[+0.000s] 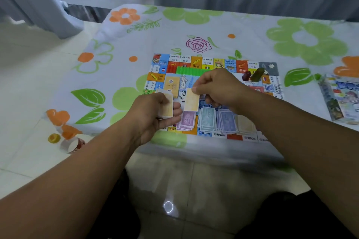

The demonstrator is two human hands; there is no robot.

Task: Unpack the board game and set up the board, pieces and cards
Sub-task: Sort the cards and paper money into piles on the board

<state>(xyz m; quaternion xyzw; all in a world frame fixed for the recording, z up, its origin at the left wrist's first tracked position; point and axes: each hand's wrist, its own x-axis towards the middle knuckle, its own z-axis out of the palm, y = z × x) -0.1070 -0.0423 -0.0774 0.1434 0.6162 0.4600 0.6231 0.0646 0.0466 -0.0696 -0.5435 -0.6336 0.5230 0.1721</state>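
Head view, one frame, some motion blur.

Left hand (153,114): fingers curled round a stack of yellow notes (168,105), thumb over its top face.
Right hand (219,89): thumb and forefinger pinched on the far end of a single yellow note (191,101); other fingers curled under. The note hangs just left of the right fingertips, between the two hands, above the board (213,64).

Below the right fingers lie four money piles in a row: purple pile (186,120), light-blue pile (207,119), violet pile (226,121), beige pile (245,125). The beige one sits under the right wrist.

Risks (judgement):
- The note is held by one end only, so thin paper may slip or curl out of the pinch.
- Two notes may cling together and go down as one.
- The right wrist passes low over the piles, and a sweep could fan them. They lie at the board's near edge, close to the table edge (194,147).

Orientation: the note's long axis runs far-to-near, leaning slightly right at the far end, with the free end toward the person. The held stack lies about parallel.
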